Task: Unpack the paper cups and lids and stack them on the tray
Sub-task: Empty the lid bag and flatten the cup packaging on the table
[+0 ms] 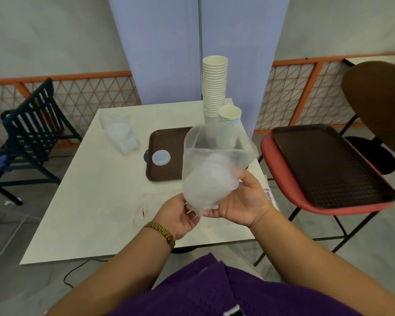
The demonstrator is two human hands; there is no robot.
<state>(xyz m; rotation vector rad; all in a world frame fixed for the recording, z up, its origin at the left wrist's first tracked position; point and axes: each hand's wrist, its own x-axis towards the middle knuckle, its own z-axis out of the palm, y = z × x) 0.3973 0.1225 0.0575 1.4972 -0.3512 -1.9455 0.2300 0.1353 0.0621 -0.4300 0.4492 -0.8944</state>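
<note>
I count two cup stacks (215, 87) at twelve o'clock, one lid (161, 158); my left hand (180, 215) and right hand (240, 201) both grip a cloudy, open-mouthed plastic bag (211, 169).

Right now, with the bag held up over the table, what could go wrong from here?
1. Both hands, left hand and right hand, grip only the bottom of the plastic bag; its mouth gapes upward, so tipping it could spill the lids off the table edge.
2. The tall cup stack stands just behind the bag; a swing could topple it.
3. The short cup stack sits beside it and could fall too.
</note>
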